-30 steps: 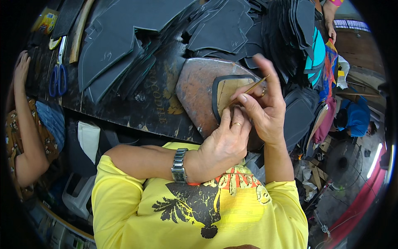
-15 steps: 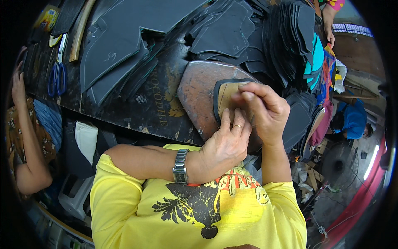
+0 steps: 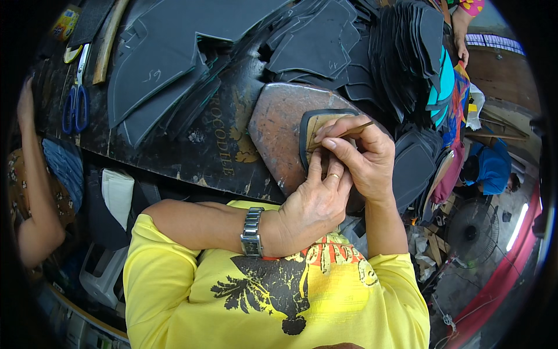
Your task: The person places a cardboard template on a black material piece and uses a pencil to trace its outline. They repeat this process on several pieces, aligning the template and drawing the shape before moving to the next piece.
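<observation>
On the brown slab [image 3: 273, 122], the tan piece [image 3: 315, 125] is partly covered by the left hand [image 3: 317, 200] and right hand [image 3: 367, 157]; the tip of the thin tool [image 3: 361, 127] cannot be made out. Left beyond the slab, a large dark sheet [image 3: 168, 52] is cut off above; farther left, a co-worker [image 3: 42, 192] is cropped by the dark rim.
</observation>
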The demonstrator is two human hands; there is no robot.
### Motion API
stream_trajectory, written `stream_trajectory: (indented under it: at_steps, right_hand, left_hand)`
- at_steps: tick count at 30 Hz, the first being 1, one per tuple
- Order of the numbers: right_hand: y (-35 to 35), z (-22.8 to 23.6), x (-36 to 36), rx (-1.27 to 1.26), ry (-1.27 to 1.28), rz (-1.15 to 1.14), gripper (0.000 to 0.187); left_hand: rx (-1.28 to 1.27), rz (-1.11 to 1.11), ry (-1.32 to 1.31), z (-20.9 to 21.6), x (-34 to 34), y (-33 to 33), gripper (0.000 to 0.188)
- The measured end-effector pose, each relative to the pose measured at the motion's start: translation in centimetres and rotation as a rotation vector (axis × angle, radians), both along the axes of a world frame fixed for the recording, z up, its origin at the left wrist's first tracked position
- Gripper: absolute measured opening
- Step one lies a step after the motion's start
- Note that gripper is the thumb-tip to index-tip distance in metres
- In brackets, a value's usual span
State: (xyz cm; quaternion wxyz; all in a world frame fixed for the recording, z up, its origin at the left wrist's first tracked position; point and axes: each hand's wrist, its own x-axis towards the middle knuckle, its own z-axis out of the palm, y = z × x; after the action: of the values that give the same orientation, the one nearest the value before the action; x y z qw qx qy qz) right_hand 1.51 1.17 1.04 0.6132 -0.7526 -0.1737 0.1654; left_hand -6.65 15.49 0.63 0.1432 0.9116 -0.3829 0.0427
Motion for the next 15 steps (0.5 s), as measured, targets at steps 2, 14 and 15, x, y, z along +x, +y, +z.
stream_trajectory:
  at_steps: [2, 14, 15]
  right_hand:
    - [0.0, 0.0, 0.2, -0.021, -0.061, 0.039, 0.012]
    - [0.6, 0.1, 1.1, -0.122, -0.275, 0.039, 0.009]
    - [0.7, 0.1, 1.1, -0.107, -0.238, 0.008, 0.009]
  left_hand:
    - [0.006, -0.007, 0.015, -0.1, 0.0, 0.0, 0.049]
    - [0.0, 0.008, 0.045, 0.1, 0.0, 0.1, 0.051]
    - [0.005, 0.007, 0.048, 0.2, 0.0, 0.1, 0.051]
